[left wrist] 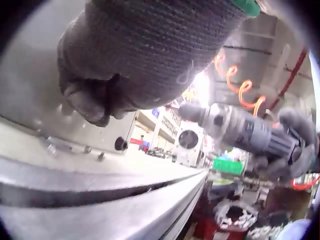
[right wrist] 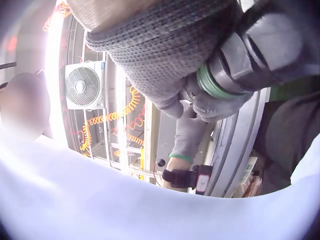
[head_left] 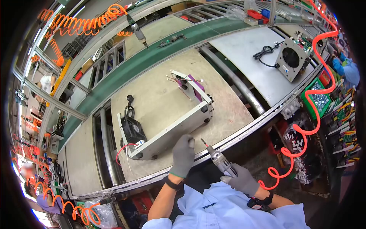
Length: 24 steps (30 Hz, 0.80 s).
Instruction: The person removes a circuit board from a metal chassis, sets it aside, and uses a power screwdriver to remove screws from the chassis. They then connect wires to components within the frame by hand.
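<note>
My gloved right hand grips a pneumatic screwdriver, its bit aimed up and left over the bench edge. The gloved left hand is beside the near wall of a metal frame, fingers curled in the left wrist view; I cannot tell whether anything is inside them. A black box-like part with a power plug sits at the frame's left end, near red and white wires. A purple part is at its right end. Small screws lie below the left hand.
The frame stands on a worn board over rollers. On the right board are a fan housing and a black cord. An orange coiled hose hangs at right, near a green bin. Another screwdriver hangs above.
</note>
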### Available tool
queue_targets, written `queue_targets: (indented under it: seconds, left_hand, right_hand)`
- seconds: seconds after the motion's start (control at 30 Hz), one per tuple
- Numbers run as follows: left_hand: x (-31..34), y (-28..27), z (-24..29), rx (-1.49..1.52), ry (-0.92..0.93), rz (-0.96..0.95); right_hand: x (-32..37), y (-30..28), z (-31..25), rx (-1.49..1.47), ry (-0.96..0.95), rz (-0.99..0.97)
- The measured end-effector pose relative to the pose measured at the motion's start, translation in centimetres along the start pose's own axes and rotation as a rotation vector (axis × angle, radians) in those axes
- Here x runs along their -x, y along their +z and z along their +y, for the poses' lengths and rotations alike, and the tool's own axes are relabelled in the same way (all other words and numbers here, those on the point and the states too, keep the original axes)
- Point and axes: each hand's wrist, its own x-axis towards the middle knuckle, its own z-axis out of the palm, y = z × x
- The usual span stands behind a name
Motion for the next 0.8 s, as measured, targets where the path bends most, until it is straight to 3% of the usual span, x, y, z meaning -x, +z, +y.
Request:
queue_targets:
  seconds: [0.1,0.23,0.27,0.63,0.8]
  left_hand:
    - [1.0,-3.2,1.6,0.555,-0.494,-0.209]
    - [3.1,-4.6,1.0,0.920,-0.765,-0.268]
    - [3.8,-4.6,0.5,1.029,-0.788,-0.268]
    - [5.6,-6.0,-2.0,1.119,-0.839,-0.322]
    - [5.8,-6.3,-2.5,1.222,-0.780,-0.380]
  right_hand:
    - [0.8,0.0,-0.7,0.093,-0.059,-0.001]
    - [0.9,0.2,-0.7,0.159,-0.162,-0.113]
    - [1.0,0.5,-0.7,0.172,-0.174,-0.126]
    - [0.6,0.9,-0.9,0.296,-0.184,-0.246]
    - [-0.1,-0.5,-2.7,-0.004,0.281,-0.532]
